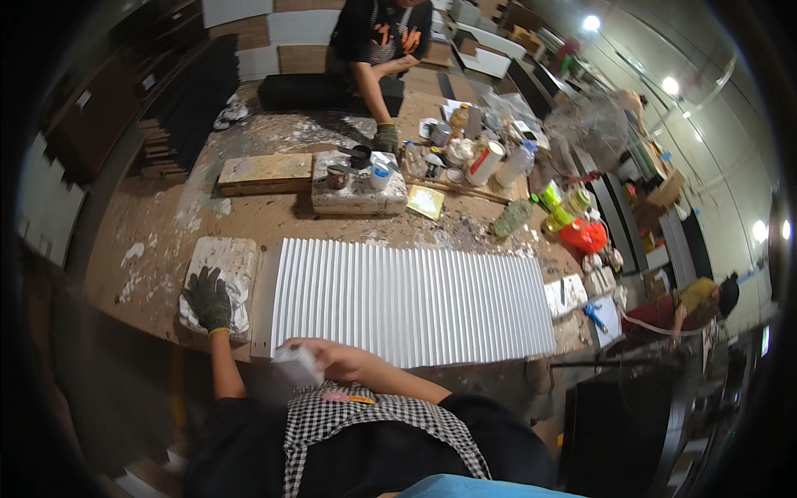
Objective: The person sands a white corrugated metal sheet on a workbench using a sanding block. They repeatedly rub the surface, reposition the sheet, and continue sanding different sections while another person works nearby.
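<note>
My left hand [208,300], in a dark knitted glove, lies with fingers spread on a crumpled white cloth [238,315]. That cloth rests on a paint-stained pale block [226,251] at the table's near left. My bare right hand [336,360] grips a small white-grey rectangular block [297,365] in front of my checked apron, just off the near left corner of a panel; motion blurs it a little. The long white panel [411,303] with upright ridges lies flat along the near side of the table. Neither hand visibly touches its ridged face.
Across the paint-spotted table [158,249] a person's gloved hand [384,138] is beside a stained block [359,197] bearing a can and cups. Bottles [515,163], a red bag [584,236] and a blue-handled tool [594,315] crowd the right. Dark boards [193,100] are stacked far left.
</note>
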A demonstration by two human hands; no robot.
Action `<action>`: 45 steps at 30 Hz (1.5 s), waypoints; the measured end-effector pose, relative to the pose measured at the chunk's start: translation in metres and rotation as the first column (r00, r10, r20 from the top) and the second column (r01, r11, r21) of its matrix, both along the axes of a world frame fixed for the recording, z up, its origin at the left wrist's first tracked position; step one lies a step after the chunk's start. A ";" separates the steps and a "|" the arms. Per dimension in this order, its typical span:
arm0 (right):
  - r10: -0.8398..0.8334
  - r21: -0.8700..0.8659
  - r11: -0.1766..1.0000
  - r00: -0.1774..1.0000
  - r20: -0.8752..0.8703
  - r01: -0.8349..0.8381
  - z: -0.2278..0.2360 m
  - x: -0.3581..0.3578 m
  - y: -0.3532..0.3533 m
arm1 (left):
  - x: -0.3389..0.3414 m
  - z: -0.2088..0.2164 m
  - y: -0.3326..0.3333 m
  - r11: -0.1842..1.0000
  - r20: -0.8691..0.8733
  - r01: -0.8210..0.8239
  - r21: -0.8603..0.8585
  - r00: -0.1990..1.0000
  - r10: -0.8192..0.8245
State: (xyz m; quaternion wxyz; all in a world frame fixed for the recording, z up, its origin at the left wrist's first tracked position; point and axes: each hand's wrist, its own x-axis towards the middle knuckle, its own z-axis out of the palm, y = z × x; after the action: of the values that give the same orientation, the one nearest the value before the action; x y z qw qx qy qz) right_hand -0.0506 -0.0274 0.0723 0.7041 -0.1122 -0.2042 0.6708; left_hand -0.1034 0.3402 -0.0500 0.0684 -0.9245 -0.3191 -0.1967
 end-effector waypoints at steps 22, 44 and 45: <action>0.581 -0.240 0.670 -0.296 0.758 0.703 0.087 0.018 0.081 | -0.005 0.043 -0.020 0.905 -0.122 0.405 -0.130 0.899 -0.420; -0.559 0.567 0.817 0.387 0.733 0.106 0.121 0.065 0.129 | -0.008 -0.028 0.006 0.745 0.321 0.661 -0.085 0.726 -0.608; -0.450 0.553 0.831 0.655 0.607 0.058 0.085 0.068 0.134 | -0.009 -0.017 0.003 0.750 0.314 0.657 -0.080 0.731 -0.606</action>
State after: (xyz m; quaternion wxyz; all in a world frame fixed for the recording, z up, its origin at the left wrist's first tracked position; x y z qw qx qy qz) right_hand 0.0171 0.1065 0.1574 0.6617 -0.2116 -0.6050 0.3891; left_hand -0.1128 0.3434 -0.0667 -0.1329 -0.9444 -0.0075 -0.3006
